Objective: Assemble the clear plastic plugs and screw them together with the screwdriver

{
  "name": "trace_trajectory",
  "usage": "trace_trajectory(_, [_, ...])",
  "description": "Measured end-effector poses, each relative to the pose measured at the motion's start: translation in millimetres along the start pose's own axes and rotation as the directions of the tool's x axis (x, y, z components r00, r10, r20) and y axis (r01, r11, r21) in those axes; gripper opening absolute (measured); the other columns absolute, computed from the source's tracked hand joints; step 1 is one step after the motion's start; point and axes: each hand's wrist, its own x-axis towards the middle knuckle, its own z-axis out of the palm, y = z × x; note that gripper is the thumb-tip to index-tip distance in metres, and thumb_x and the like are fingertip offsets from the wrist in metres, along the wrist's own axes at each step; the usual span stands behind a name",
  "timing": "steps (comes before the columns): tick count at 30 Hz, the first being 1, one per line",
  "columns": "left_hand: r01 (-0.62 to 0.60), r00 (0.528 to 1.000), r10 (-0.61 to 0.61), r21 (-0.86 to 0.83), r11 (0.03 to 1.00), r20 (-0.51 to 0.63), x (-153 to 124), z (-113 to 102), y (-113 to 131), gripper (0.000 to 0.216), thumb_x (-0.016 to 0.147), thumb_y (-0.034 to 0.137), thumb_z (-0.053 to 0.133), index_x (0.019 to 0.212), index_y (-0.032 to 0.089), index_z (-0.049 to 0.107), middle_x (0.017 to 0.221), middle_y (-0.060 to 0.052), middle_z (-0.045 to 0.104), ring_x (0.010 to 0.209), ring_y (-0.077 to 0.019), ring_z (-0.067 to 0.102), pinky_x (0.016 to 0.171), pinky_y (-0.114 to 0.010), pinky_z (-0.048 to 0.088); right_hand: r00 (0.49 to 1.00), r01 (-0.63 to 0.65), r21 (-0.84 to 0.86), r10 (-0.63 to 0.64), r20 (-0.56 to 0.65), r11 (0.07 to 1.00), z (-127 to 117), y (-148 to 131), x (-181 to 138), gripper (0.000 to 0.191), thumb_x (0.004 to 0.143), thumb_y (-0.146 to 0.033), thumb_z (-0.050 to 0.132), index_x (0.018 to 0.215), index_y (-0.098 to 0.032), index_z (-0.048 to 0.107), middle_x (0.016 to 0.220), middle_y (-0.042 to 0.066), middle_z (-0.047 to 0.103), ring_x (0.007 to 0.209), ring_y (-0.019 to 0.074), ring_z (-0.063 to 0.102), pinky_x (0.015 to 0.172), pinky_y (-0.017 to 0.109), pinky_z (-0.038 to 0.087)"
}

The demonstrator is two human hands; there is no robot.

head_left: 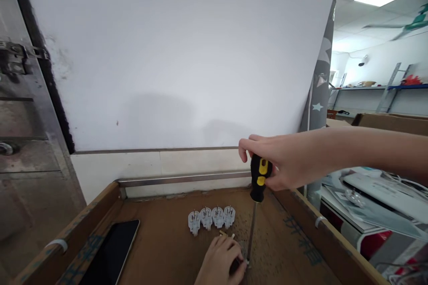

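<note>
My right hand [272, 160] grips a screwdriver [259, 178] by its black and yellow handle, with the shaft pointing steeply down. The screwdriver's tip meets a small pale piece [247, 263] beside my left fingertips. Down on the cardboard, my left hand [219, 260] is closed around a mostly hidden item; a dark part shows between thumb and fingers. Small yellowish bits [227, 234] show just beyond these fingers. Farther off, several clear plastic plug housings [206, 218] with upright metal pins stand in a row.
A phone [112, 251] with a dark screen lies at the left of the cardboard-lined tray [160, 218]. Raised cardboard sides [331, 236] border the work surface, and a metal rail [187, 179] runs along the back, near the white wall. Bagged items [377, 196] sit at the right.
</note>
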Motion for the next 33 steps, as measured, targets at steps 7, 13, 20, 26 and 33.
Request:
trace_trajectory(7, [0.007, 1.0, -0.007, 0.004, 1.0, -0.026, -1, -1, 4, 0.008, 0.075, 0.012, 0.057, 0.079, 0.019, 0.057, 0.092, -0.002, 0.064, 0.089, -0.02, 0.056, 0.081, -0.032, 0.04, 0.978, -0.013, -0.12, -0.013, -0.209, 0.993, 6, -1, 5, 0.04, 0.075, -0.055, 0.049, 0.1, -0.023, 0.045, 0.082, 0.003, 0.057, 0.061, 0.0131, 0.049, 0.05, 0.026, 0.029])
trace_trajectory(13, [-0.017, 1.0, 0.018, 0.038, 0.999, -0.026, 2, 11, -10, 0.011, 0.072, 0.014, 0.062, 0.08, 0.02, 0.058, 0.091, 0.0, 0.066, 0.087, -0.0196, 0.057, 0.08, -0.031, 0.041, 0.996, -0.054, -0.112, 0.046, -0.071, 0.992, -1, -9, 1, 0.038, 0.077, -0.052, 0.049, 0.101, -0.022, 0.047, 0.081, 0.004, 0.057, 0.062, 0.0136, 0.051, 0.048, 0.025, 0.03])
trace_trajectory(20, [-0.049, 0.999, 0.049, 0.068, 0.996, 0.001, 4, 24, -31, 0.008, 0.074, 0.021, 0.065, 0.078, 0.022, 0.059, 0.095, 0.001, 0.066, 0.087, -0.0192, 0.059, 0.079, -0.029, 0.041, 0.999, 0.04, -0.005, -0.04, -0.011, 0.999, -6, -9, 7, 0.048, 0.072, -0.037, 0.055, 0.116, -0.025, 0.04, 0.104, 0.005, 0.055, 0.062, 0.0105, 0.051, 0.051, 0.026, 0.035])
trace_trajectory(26, [-0.088, 0.996, 0.088, 0.065, 0.994, -0.001, 7, 25, -40, 0.007, 0.075, 0.026, 0.067, 0.075, 0.023, 0.061, 0.09, 0.002, 0.067, 0.084, -0.0175, 0.058, 0.076, -0.026, 0.041, 0.986, -0.076, -0.118, 0.057, -0.158, 0.99, -3, -8, 6, 0.046, 0.076, -0.056, 0.047, 0.102, -0.019, 0.047, 0.083, 0.006, 0.057, 0.072, 0.0179, 0.052, 0.053, 0.027, 0.032])
trace_trajectory(33, [0.014, 1.0, -0.015, 0.014, 1.0, 0.023, 7, 14, -23, 0.008, 0.071, 0.018, 0.065, 0.075, 0.021, 0.058, 0.094, 0.001, 0.066, 0.09, -0.0192, 0.058, 0.079, -0.029, 0.039, 0.999, 0.053, 0.049, -0.053, 0.003, 0.997, -5, -5, 0, 0.038, 0.074, -0.036, 0.053, 0.109, -0.025, 0.045, 0.102, 0.003, 0.056, 0.067, 0.0106, 0.052, 0.054, 0.024, 0.037])
